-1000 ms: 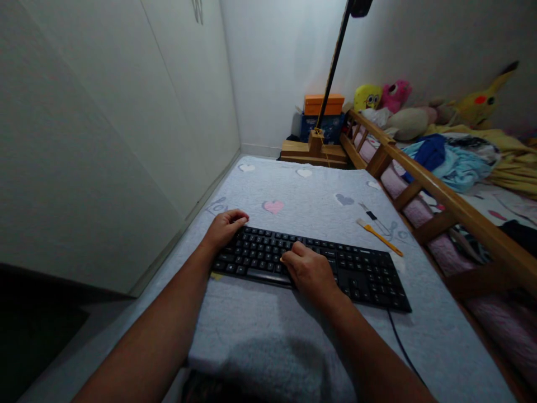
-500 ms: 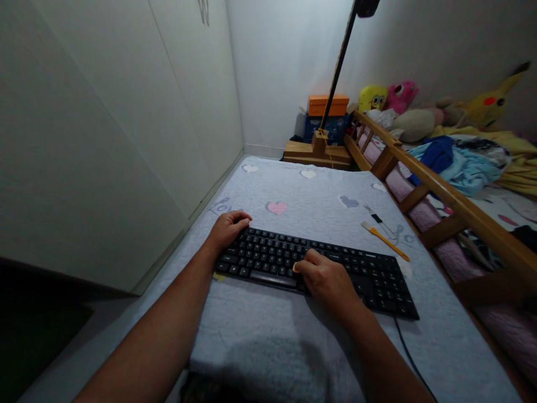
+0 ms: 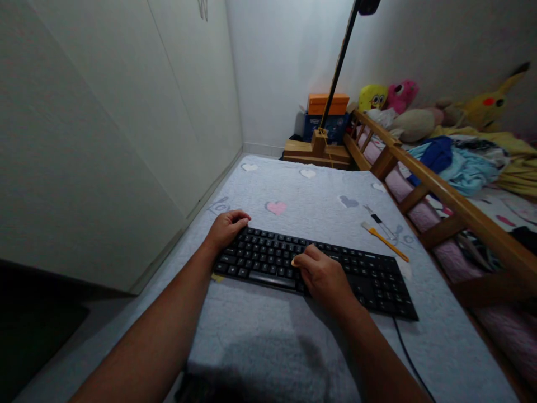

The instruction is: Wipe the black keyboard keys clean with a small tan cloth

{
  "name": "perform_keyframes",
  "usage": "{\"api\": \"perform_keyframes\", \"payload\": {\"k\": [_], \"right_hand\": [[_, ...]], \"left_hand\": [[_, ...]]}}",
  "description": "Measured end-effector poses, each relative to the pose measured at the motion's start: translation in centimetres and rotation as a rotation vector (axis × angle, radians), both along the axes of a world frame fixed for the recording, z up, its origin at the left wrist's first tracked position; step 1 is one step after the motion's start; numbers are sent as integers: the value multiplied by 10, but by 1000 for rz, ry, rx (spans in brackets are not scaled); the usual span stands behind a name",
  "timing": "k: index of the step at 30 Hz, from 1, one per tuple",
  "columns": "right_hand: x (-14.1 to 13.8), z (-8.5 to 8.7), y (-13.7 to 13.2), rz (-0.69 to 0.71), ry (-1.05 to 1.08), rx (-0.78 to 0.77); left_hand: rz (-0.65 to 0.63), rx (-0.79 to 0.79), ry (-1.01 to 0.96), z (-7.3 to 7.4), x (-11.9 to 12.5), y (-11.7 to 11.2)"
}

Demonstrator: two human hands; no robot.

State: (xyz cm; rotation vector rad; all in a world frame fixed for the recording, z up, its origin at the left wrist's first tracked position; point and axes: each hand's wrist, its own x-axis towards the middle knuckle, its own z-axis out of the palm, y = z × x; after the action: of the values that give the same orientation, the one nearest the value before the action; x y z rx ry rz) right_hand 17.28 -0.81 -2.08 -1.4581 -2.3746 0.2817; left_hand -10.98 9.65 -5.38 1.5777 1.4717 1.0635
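Note:
A black keyboard (image 3: 268, 261) lies at a slant on a pale blue cloth with hearts. My left hand (image 3: 227, 228) is closed round its far left corner, thumb and fingers curled over the edge. Over the keys right of the middle, my right hand (image 3: 323, 275) pinches a small pale yellowish piece (image 3: 294, 261). Only a sliver of that piece shows at the fingertips, so its kind is unclear. The rest is hidden by the fingers. From the keyboard's near right side a black cable (image 3: 408, 354) runs toward me.
A yellow-handled brush (image 3: 388, 243) and a thin metal tool with a black slide (image 3: 377, 219) lie beyond the keyboard's right end. A wooden bed rail (image 3: 444, 193) borders the right side; a white cabinet (image 3: 104, 140) stands left. Behind are a wooden stand (image 3: 319, 143) and an orange box (image 3: 328, 104).
My right hand has shifted slightly left and away from me over the keys, still pinching the pale piece. My left hand and the keyboard stay almost where they were.

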Motion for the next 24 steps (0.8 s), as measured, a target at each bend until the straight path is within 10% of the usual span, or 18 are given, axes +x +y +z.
{"api": "perform_keyframes", "payload": {"k": [24], "right_hand": [[25,2,-6,-21,-16,-74]], "left_hand": [[0,-6,-23,-3,-2,1]]}}
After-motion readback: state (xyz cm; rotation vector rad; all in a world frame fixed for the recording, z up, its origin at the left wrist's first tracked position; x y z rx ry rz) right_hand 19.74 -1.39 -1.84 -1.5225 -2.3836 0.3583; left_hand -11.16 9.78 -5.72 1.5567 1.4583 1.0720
